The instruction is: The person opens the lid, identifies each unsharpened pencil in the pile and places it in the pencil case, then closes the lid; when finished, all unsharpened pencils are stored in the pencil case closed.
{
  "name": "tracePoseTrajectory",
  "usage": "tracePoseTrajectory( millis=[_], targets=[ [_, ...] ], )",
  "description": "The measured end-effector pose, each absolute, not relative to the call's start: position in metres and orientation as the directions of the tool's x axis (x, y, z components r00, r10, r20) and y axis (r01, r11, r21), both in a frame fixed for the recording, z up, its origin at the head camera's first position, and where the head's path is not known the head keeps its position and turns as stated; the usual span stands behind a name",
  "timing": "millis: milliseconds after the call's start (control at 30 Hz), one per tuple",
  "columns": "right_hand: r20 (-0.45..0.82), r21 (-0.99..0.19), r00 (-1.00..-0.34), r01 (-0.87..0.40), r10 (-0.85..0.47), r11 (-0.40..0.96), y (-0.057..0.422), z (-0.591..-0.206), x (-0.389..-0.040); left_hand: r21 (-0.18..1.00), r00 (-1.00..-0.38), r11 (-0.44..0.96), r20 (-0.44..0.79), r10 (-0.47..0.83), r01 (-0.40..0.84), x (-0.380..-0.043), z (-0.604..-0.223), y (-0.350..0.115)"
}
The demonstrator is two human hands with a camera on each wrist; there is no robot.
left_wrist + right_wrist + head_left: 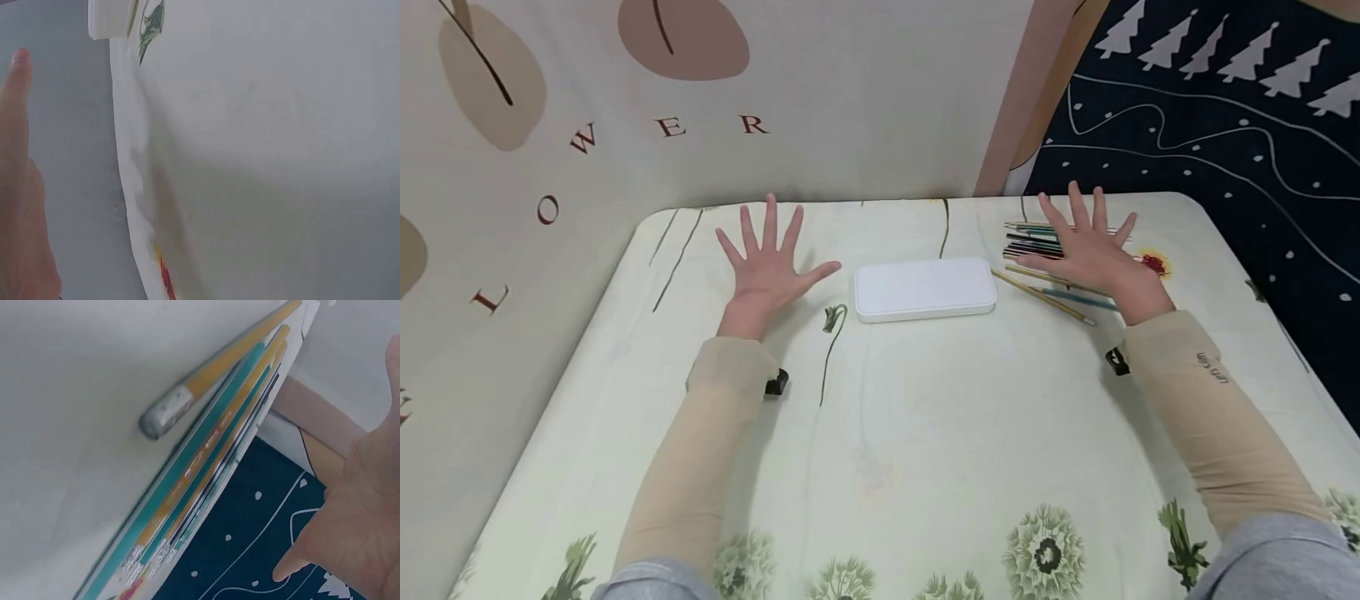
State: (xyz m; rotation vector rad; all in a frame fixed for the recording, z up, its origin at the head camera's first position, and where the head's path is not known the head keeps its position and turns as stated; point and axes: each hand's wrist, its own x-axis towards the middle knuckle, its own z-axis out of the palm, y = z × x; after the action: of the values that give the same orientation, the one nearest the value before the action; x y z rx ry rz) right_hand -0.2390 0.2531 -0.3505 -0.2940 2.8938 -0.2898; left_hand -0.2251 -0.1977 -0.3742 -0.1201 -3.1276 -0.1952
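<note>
My left hand [767, 275] is spread wide over the left part of the table, to the left of a white rectangular case [925, 289], and holds nothing. My right hand [1093, 254], fingers fanned out, is above a group of pencils [1033, 243] and partly hides them in the head view. In the right wrist view several yellow and teal pencils [209, 447] lie side by side. One yellow pencil [219, 369] with a metal end lies apart from the rest, slanting from near the case's right side. The left wrist view shows the left thumb [15, 112] and a corner of the case [109, 19].
A white flower-print cloth covers the table [917, 433]. Behind it hangs a pale curtain [865, 100] with printed letters, and at the right a dark cloth [1210, 150] with white trees. A black wrist camera [777, 382] sits under the left sleeve.
</note>
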Motion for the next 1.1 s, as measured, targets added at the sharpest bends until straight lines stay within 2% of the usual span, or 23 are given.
tracePoseTrajectory(
  millis=[433, 1100],
  targets=[
    [-0.198, -0.292, -0.944, -0.199, -0.262, 0.936, 0.233, -0.356, -0.235, 0.158, -0.996, 0.984, -0.031, 0.088, 0.082, -0.221, -0.378, -0.190],
    [-0.273, -0.450, -0.861, -0.281, -0.430, 0.848, 0.212, -0.366, -0.236, 0.302, -0.976, 0.943, -0.117, 0.184, 0.141, -0.214, -0.386, -0.172]
  ],
)
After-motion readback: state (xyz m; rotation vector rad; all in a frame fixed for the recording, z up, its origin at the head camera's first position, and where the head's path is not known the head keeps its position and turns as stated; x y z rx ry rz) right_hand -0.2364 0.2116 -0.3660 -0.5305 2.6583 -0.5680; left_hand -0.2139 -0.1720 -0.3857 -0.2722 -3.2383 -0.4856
